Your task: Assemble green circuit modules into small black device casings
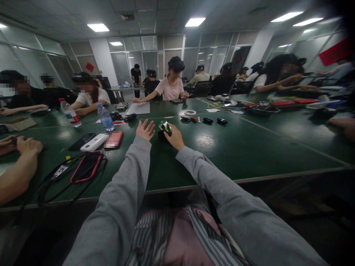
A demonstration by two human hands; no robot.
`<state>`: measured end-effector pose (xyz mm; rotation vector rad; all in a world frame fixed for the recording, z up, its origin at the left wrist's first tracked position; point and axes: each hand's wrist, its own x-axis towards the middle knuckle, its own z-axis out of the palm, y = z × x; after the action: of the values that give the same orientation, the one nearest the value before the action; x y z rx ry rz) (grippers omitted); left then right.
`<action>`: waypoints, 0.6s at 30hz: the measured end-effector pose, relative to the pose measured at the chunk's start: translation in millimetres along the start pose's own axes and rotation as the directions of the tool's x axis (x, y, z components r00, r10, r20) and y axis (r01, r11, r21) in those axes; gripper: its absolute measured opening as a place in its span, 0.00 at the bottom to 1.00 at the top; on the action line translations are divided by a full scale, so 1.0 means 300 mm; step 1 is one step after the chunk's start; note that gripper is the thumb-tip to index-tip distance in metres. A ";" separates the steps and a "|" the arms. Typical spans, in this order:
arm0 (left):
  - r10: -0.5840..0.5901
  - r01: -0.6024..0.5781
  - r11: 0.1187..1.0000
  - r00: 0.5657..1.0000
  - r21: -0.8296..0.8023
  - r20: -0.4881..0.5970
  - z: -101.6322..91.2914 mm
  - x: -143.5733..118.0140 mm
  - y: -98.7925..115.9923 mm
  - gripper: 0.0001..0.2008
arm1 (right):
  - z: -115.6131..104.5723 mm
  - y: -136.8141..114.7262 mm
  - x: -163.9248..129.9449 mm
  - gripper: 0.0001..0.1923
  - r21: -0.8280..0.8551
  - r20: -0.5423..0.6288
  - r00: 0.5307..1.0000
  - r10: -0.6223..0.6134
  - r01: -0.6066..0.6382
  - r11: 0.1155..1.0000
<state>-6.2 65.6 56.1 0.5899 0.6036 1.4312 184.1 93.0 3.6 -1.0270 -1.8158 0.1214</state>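
My left hand point(145, 130) is raised over the green table, palm partly up, with its fingers spread and nothing in it. To its right, my right hand point(175, 137) grips a small dark object with a shiny, clear and yellow-green top point(165, 127). Its exact kind is too small to make out. Its black lower part point(161, 136) is close to the tabletop; whether it touches I cannot tell. A gap separates my left hand from this object. Beyond my right hand lie a white ring like a tape roll point(190, 112) and several small black items point(208, 120).
On the left are a blue-capped water bottle point(105, 117), a red-capped bottle point(70, 113), a white device point(93, 142), a pink case point(114, 139) and a pink-rimmed phone point(87, 167) with black cords. Another person's hands point(29, 146) rest at far left. Someone in pink point(170, 88) sits opposite.
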 end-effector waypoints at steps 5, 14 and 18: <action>0.004 -0.004 1.000 1.000 0.005 0.000 0.004 -0.004 -0.003 0.22 | 0.002 0.030 0.001 0.27 -0.017 -0.004 0.999 -0.046 0.046 0.999; -0.004 0.004 1.000 1.000 0.011 -0.001 0.009 -0.016 -0.002 0.22 | -0.033 0.049 -0.009 0.29 -0.066 0.153 0.973 -0.170 0.182 0.981; 0.008 -0.008 1.000 1.000 0.025 -0.012 0.008 -0.011 -0.007 0.22 | -0.100 0.112 -0.011 0.29 -0.083 0.183 0.968 -0.170 0.188 0.979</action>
<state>-3.1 62.1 56.6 0.6038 0.6298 1.4372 228.2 101.5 -1.0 -0.9390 -2.0842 0.0110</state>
